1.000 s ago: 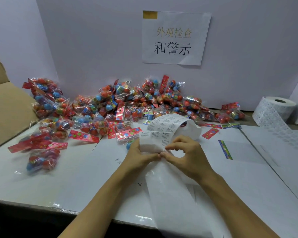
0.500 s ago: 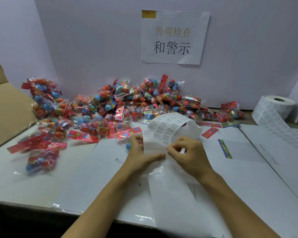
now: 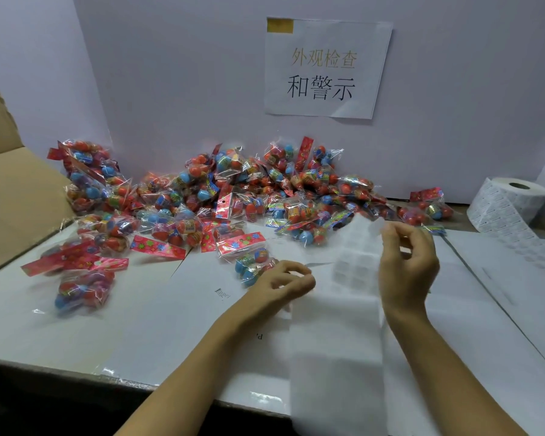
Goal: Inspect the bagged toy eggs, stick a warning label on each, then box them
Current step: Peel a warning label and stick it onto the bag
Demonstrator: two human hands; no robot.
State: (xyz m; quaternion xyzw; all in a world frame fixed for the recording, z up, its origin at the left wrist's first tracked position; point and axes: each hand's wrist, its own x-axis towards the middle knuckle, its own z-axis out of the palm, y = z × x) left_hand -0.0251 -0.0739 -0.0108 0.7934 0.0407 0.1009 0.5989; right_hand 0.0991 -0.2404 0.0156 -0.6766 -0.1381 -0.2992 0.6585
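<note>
Dozens of bagged toy eggs point(image 3: 233, 193) lie heaped along the table's point(image 3: 76, 335) far edge, under a wall sign point(image 3: 326, 67). Right hand point(image 3: 406, 265) holds the label strip point(image 3: 356, 256) raised near the table's middle, fingers curled on its edge. Left hand point(image 3: 280, 284), fingers loosely curled, touches a single bag point(image 3: 252, 262); its grip can't be told. Label roll point(image 3: 510, 206) at far right corner; cardboard box point(image 3: 13, 199) at left edge.
</note>
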